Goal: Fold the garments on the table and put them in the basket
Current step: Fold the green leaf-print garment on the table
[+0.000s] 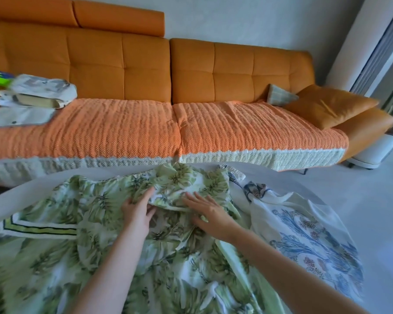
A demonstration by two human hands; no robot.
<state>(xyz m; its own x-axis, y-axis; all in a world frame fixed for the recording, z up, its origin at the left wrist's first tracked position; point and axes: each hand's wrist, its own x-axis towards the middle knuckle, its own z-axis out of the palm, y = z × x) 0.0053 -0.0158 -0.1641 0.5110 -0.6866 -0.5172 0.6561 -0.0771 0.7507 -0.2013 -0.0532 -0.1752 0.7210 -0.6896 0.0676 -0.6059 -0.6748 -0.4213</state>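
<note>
My left hand (137, 211) and right hand (210, 214) pressed the green leaf-print cloth garment (179, 264), fingers (191, 198) straight, gripping nothing; I judged smoothing outward best.

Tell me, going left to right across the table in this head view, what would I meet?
Striped edge of the green leaf-print garment → left hand → right hand → white garment with blue print.
</note>
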